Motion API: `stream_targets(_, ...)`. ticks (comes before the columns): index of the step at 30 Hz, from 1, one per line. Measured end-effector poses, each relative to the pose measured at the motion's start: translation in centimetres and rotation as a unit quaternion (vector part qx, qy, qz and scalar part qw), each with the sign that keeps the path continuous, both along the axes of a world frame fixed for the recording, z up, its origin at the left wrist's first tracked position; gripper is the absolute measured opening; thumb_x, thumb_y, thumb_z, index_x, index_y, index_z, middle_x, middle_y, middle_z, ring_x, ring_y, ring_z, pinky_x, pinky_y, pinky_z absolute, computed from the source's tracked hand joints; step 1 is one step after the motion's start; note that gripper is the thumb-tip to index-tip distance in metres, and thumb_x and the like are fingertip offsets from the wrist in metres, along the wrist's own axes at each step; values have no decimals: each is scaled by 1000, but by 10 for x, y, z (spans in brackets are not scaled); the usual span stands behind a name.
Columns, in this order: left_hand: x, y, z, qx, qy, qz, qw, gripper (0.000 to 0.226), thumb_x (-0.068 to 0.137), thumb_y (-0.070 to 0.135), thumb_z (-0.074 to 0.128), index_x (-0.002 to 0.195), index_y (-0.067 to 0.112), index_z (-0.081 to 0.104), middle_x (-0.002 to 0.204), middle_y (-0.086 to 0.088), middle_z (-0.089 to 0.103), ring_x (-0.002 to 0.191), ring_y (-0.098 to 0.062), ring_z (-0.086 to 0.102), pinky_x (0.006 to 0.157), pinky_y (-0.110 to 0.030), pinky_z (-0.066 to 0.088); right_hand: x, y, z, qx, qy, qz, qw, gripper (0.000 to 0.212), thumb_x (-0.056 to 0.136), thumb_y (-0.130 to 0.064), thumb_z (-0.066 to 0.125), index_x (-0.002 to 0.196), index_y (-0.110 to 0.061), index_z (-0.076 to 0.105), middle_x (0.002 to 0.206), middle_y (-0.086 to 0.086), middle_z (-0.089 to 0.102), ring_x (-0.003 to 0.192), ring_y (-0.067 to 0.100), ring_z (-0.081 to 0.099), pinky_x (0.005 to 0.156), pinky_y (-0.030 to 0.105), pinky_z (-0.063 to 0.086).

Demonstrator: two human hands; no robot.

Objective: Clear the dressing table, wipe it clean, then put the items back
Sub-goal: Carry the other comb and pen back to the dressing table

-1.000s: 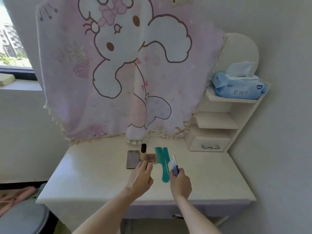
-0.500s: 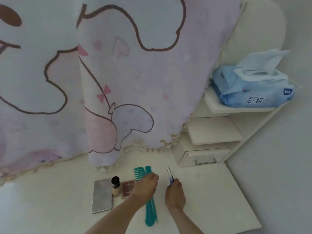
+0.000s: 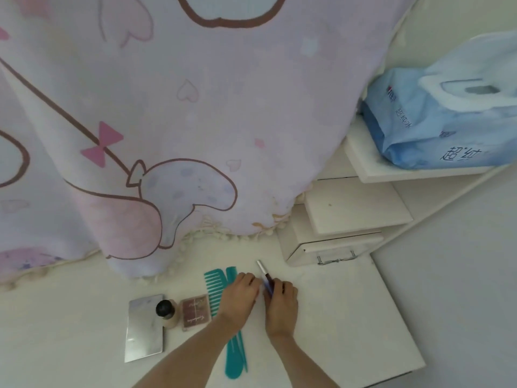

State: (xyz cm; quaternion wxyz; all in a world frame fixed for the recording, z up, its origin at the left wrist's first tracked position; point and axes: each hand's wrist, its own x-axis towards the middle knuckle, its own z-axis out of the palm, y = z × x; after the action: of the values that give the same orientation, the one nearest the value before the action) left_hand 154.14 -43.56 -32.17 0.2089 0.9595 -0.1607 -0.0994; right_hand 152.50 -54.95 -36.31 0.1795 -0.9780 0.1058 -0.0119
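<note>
On the white dressing table [image 3: 349, 317] lie a silver compact [image 3: 144, 329], a small beige bottle with a black cap [image 3: 167, 315], a brown palette [image 3: 195, 312] and two teal combs [image 3: 233, 354]. My left hand [image 3: 239, 296] rests palm down over the combs' middle, its fingers curled beside the pen-like tube. My right hand [image 3: 281, 302] is closed around a slim blue tube with a silver tip [image 3: 264, 273], its lower end against the tabletop just right of the combs.
A pink cartoon cloth [image 3: 195, 121] hangs over the mirror down to the tabletop. At the right stand stepped white shelves [image 3: 355, 208] with a small drawer [image 3: 333, 249]; a blue wet-wipe pack [image 3: 436, 121] lies on the top shelf. A grey wall is at right.
The view has moved closer and lower over the table. My left hand went from the palette across to the combs. My right hand lowered the blue tube toward the tabletop.
</note>
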Motion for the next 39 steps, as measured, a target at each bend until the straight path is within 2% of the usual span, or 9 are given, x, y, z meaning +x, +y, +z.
stream_targets(3,-1,1,-6,1,3,9,1000,34,44,10,86,62,18,60,64,4,59,60,-14,58,44,-22,42,-5,-7,-3,4,-42,25,999,21,78,-24,65,95,-12,65,84,3,60,78,23,56,58,32,50)
stream_targets(6,-6,2,-15,18,-13,8,1000,36,40,12,88,65,19,62,68,3,60,63,-15,59,47,-23,46,-14,-16,-3,-14,-63,55,996,35,84,-22,37,103,-11,65,87,2,59,82,18,48,66,28,50)
stream_targets(14,-33,7,-12,124,-25,-6,992,71,40,23,84,109,13,68,113,-4,67,104,-23,63,81,-43,52,-37,-8,5,-47,-57,124,989,33,81,-24,37,90,-15,68,78,-2,60,72,15,52,60,23,49)
stream_targets(19,-47,8,-12,203,4,-48,978,55,90,35,22,138,17,41,145,-2,38,136,-24,21,106,-49,21,-49,2,5,-45,-23,159,986,44,85,-30,38,114,-9,64,107,2,66,100,19,59,83,30,52)
stream_targets(22,-47,5,-8,244,-3,-86,966,55,98,31,22,148,15,5,156,-2,0,142,-25,-7,112,-51,-1,-55,-3,6,-62,13,170,983,57,98,-34,16,119,-11,63,117,3,66,110,21,61,95,34,47)
stream_targets(24,-45,4,-1,261,2,-94,961,60,98,28,27,148,15,-3,156,-3,-7,141,-26,-12,111,-51,-7,-55,-5,6,-76,10,169,983,66,99,-35,5,119,-10,63,117,4,66,111,22,60,101,33,41)
stream_targets(29,-51,8,14,261,8,-62,963,67,93,21,36,148,17,-2,156,-3,-6,139,-22,-18,111,-49,-7,-54,-18,14,-85,2,149,985,49,82,-34,36,115,-14,65,116,8,66,110,27,61,91,40,49)
stream_targets(35,-52,7,42,278,-25,-74,958,67,94,21,37,148,19,-4,157,-4,-2,142,-25,-5,113,-47,-2,-63,-40,35,-103,33,108,988,51,88,-42,27,109,-20,69,112,11,68,102,34,64,82,46,53)
stream_targets(39,-46,-12,56,260,-68,-122,955,61,95,34,28,148,18,4,156,-6,4,143,-25,4,114,-48,4,-84,-53,61,-107,31,37,993,50,75,-45,37,106,-24,71,110,8,69,100,32,65,79,43,54)
